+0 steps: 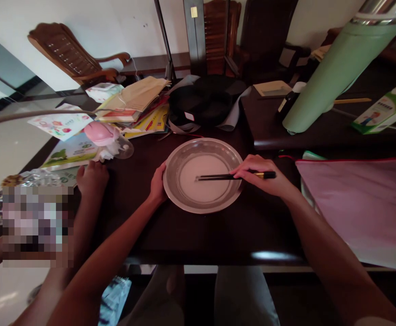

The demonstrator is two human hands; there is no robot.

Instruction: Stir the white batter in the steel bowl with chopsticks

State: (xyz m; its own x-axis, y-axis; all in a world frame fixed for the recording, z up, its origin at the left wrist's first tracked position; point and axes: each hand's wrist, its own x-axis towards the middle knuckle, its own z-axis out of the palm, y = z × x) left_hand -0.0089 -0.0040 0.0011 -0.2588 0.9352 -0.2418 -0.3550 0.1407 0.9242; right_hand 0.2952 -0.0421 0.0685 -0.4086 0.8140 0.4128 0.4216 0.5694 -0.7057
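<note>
Head view: We judge the work to be under way. The metal basin (172, 181) stands upright on the table (201, 240), a whitish liquid (203, 192) covers its bottom, and the black chopsticks (218, 177) reach into it. We take the setting-up as done, since the basin is filled and both hands are in position. We cannot determine how much is left; the liquid's surface looks even, and the chopstick tips are blurred.

The basin lies directly in front of us, between our two hands. Our left hand (157, 184) is curled closed against the basin's left edge; any fingers beneath it are hidden. Our right hand (261, 174) is at the right rim, fingers closed around the chopsticks. The shafts lie nearly level: the thick ends project past the hand on the right, and the tips point left, near the middle of the liquid. We cannot confirm contact between the right hand and the rim.

Another person's hand (94, 176) rests at the left, well apart from the basin.
</note>
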